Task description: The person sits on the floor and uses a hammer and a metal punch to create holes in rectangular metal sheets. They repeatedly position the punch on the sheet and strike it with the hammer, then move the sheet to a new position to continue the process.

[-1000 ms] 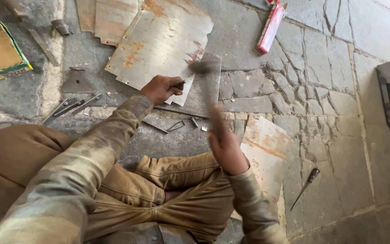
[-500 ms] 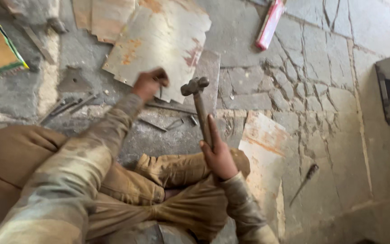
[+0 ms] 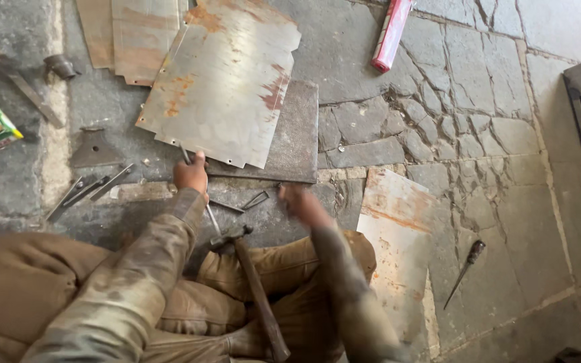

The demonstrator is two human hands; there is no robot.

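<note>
Hammer (image 3: pixel 253 289): we find it laid across the lap, head near the knee, no longer raised in the right hand (image 3: pixel 300 200), which now reaches blurred toward the floor, grip not discernible. Left hand (image 3: pixel 191 175) fingers remain closed on a thin metal rod (image 3: pixel 200 195) at the rusty sheet (image 3: pixel 226 81) edge. Striking has paused.

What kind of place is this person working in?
Probably an informal metalworking spot on a stone floor: rusty metal sheets lie about, a hammer rests by the legs, and the left hand grips a thin metal rod.
</note>
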